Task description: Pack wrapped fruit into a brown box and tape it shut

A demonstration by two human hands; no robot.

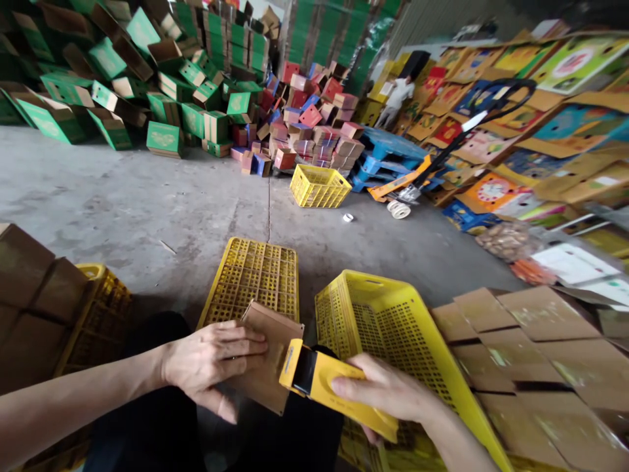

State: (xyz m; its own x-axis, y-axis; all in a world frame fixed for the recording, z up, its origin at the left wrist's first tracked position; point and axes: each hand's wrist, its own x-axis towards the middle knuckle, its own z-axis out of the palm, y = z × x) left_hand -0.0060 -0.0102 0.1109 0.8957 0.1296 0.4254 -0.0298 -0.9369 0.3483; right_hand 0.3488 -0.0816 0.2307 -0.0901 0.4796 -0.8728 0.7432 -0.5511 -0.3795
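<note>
My left hand (211, 364) grips a small brown cardboard box (268, 341) held over my lap, fingers lying across its top and thumb underneath. My right hand (388, 390) is wrapped round the handle of a yellow tape dispenser (319, 380), whose black front end touches the right edge of the box. Two yellow perforated plastic crates stand just beyond: one (253, 275) upside down in front of me, the other (393, 321) tilted on its side at my right.
Flat brown cartons (531, 347) are piled at the right, brown boxes (29, 288) and another yellow crate (105, 308) at the left. Further off lie green boxes (162, 137), red and pink boxes (314, 124), a yellow basket (319, 187), a pallet jack (417, 183), a tape roll (348, 217), and a person (396, 98).
</note>
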